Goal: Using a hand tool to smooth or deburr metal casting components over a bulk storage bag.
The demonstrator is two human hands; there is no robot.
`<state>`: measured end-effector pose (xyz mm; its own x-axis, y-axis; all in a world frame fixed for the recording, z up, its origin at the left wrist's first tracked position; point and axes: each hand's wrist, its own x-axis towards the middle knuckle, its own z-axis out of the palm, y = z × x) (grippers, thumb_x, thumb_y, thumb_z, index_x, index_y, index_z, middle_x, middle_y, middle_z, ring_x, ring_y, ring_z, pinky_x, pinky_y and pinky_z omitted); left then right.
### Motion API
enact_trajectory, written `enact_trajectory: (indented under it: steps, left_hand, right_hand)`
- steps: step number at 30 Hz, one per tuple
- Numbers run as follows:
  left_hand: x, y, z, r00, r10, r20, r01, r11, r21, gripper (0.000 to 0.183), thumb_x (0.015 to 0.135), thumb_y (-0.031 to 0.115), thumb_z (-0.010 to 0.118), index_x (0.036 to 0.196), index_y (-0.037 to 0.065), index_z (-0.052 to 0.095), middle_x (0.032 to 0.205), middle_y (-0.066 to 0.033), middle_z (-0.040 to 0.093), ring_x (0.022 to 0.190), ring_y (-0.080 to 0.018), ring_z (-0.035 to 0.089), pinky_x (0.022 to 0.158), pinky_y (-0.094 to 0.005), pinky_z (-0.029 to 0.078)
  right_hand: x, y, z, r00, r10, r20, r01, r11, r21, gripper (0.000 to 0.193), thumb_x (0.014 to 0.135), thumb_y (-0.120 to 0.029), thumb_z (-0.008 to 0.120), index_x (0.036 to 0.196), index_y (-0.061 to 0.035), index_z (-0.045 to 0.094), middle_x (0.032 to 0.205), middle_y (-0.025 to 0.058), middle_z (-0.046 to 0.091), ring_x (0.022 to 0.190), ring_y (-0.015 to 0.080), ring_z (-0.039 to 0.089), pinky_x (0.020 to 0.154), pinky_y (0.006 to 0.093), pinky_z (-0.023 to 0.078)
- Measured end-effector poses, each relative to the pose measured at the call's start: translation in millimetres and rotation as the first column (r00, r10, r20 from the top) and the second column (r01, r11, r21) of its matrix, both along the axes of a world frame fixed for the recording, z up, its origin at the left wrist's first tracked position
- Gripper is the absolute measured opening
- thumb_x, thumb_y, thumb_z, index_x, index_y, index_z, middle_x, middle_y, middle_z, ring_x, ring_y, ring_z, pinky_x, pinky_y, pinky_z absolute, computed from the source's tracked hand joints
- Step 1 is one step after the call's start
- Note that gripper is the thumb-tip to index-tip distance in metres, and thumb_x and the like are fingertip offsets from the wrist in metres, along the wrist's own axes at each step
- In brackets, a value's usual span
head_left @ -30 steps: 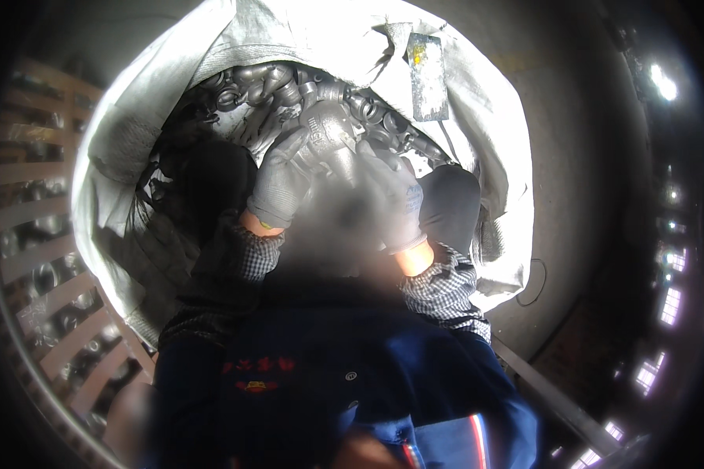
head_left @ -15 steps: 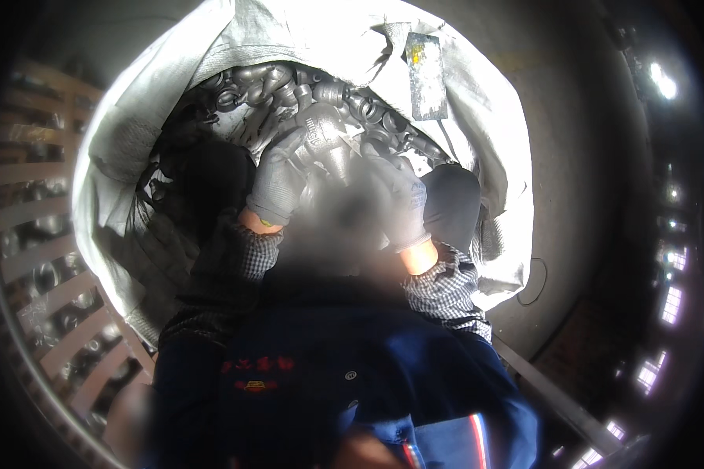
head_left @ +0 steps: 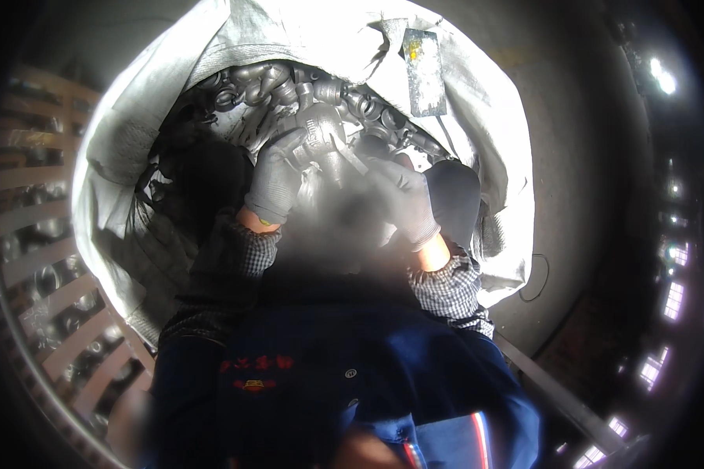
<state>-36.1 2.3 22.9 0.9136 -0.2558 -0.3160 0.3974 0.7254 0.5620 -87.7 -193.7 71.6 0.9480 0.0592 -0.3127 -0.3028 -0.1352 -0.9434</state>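
A grey cast pipe fitting (head_left: 321, 129) with raised marks on its body is gripped in my left hand (head_left: 276, 178), which wears a pale glove. My right hand (head_left: 405, 190), gloved too, is closed round a thin flat strip-like tool (head_left: 349, 154). The tip of that tool lies against or just over the right side of the fitting; I cannot tell whether they touch. Blur covers the space between my wrists, below the fitting.
A big white woven sack (head_left: 113, 164) surrounds my hands and knees. Several grey pipe fittings (head_left: 328, 91) are heaped inside its far part. On the sack's right side lies a worn rectangular plate (head_left: 425, 74). A slatted crate (head_left: 31, 207) stands at the left.
My right hand has shifted slightly right and down, and the flat tool shows more clearly beside the fitting. My left hand and the fitting have barely moved.
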Motion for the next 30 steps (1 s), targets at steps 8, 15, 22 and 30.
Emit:
enact_trajectory:
  steps: [8, 15, 22, 30]
  left_hand:
    - [-3.5, 1.6, 1.8, 0.998, -0.045, 0.050, 0.038, 0.992, 0.124, 0.023, 0.092, -0.004, 0.047, 0.113, -0.004, 0.056, 0.103, -0.0067, 0.061, 0.089, -0.0097, 0.058, 0.074, -0.0218, 0.051]
    - [-2.3, 0.7, -13.4, 0.981, -0.056, 0.187, -0.014, 0.936, 0.353, 0.026, 0.090, -0.009, 0.045, 0.113, -0.005, 0.056, 0.107, -0.0073, 0.060, 0.093, -0.0119, 0.059, 0.076, -0.0234, 0.051]
    - [0.5, -1.9, -22.5, 0.997, -0.045, 0.069, 0.023, 0.955, 0.295, 0.029, 0.087, -0.007, 0.050, 0.116, -0.003, 0.054, 0.107, -0.0070, 0.060, 0.094, -0.0128, 0.059, 0.075, -0.0255, 0.052]
    - [-0.2, 2.1, -15.4, 0.989, -0.032, -0.148, 0.033, 0.999, 0.007, 0.017, 0.094, 0.013, 0.047, 0.108, 0.008, 0.056, 0.102, -0.0053, 0.060, 0.089, -0.0141, 0.062, 0.067, -0.0248, 0.052]
  right_hand:
    - [8.6, -6.3, 2.8, 0.978, 0.076, -0.193, -0.044, 0.985, 0.168, 0.027, 0.094, -0.013, 0.052, 0.116, -0.0014, 0.061, 0.075, 0.0063, 0.067, 0.046, 0.0035, 0.048, 0.041, 0.0168, 0.038]
    - [10.2, -3.2, -11.5, 0.998, -0.002, -0.056, 0.007, 0.996, 0.091, 0.026, 0.093, -0.011, 0.052, 0.116, -0.0029, 0.062, 0.078, 0.0052, 0.068, 0.051, 0.0027, 0.051, 0.044, 0.0172, 0.040]
    - [9.8, -1.3, -12.9, 0.840, 0.113, 0.531, 0.121, 0.915, -0.386, 0.025, 0.083, -0.004, 0.058, 0.107, -0.0046, 0.067, 0.085, 0.0045, 0.067, 0.079, 0.0188, 0.064, 0.072, 0.0280, 0.051]
    - [2.5, 0.7, -2.7, 0.870, 0.188, 0.457, 0.130, 0.805, -0.578, 0.033, 0.077, -0.001, 0.061, 0.106, -0.0147, 0.069, 0.080, 0.0078, 0.060, 0.074, 0.0245, 0.062, 0.065, 0.0316, 0.049]
